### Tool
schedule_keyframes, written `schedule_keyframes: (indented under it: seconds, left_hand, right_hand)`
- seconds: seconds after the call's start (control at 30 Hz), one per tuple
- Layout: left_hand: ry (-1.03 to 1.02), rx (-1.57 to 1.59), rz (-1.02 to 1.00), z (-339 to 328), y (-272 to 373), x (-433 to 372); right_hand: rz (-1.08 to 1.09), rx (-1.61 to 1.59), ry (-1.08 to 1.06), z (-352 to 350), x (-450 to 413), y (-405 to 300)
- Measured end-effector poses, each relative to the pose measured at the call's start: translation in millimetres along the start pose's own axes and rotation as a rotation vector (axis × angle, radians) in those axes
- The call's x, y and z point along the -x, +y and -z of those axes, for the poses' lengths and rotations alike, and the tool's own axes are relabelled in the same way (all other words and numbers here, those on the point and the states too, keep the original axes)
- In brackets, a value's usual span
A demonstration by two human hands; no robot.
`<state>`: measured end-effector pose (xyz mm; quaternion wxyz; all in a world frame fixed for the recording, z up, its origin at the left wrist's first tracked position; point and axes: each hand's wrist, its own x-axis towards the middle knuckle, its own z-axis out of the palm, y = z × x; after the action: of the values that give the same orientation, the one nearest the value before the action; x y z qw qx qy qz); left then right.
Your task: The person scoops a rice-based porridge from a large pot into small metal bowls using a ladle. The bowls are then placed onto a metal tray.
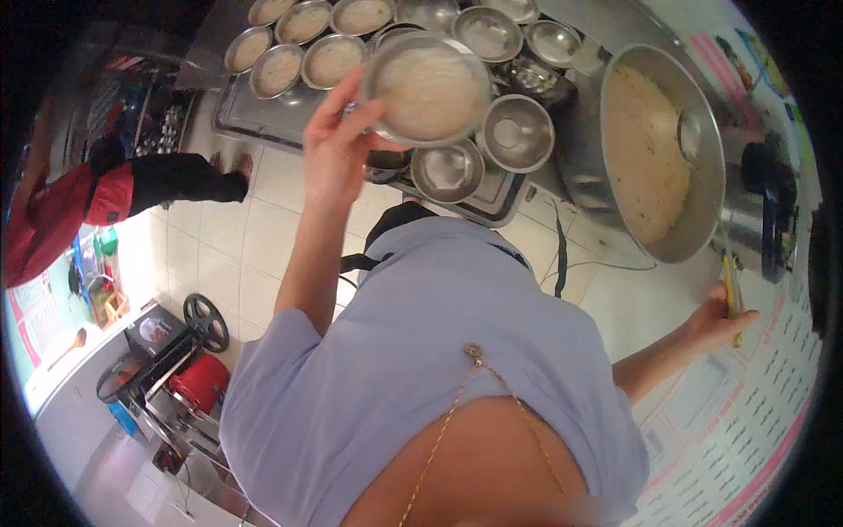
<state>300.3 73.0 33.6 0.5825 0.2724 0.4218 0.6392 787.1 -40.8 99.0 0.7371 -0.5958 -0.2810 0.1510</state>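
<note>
My left hand [339,135] grips the rim of a round metal bowl [484,92] filled with pale porridge [431,92]. It is held up over the tray and slightly blurred. At the far right, my right hand [714,323] is closed around the yellow handle [731,290] of a ladle. The ladle's metal cup [689,134] rests inside a tall metal pot [708,224], beside the thick, speckled porridge [645,158] in it. Two bowls without porridge, one [448,172] just below the held bowl and another [518,134] to its right, stand near my left hand.
Several filled bowls [334,60] stand at the back left of the metal tray [263,122]. More bowls without porridge [487,33] are at the back right. A person in red and black [112,191] is at the left. A cable [606,265] lies beneath the pot.
</note>
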Motion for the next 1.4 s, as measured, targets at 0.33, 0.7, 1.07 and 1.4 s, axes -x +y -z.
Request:
schedule_keyframes:
  seconds: [0.33,0.7,1.07,1.4]
  left_hand:
    - [0.295,-0.136,-0.125,179,-24,-8]
    - [0.503,-0.772,-0.047,192,-42,-32]
    - [-0.437,-1.396,-0.593,-56,-101,-45]
    - [-0.388,-1.458,-0.441,-70,-123,-60]
  right_hand:
    - [0.1,0.187,0.027,-56,6,48]
    - [0.249,0.39,-0.011,-50,22,55]
    - [0.16,0.438,-0.268,-59,70,65]
    - [0.015,0.034,-0.074,-21,40,42]
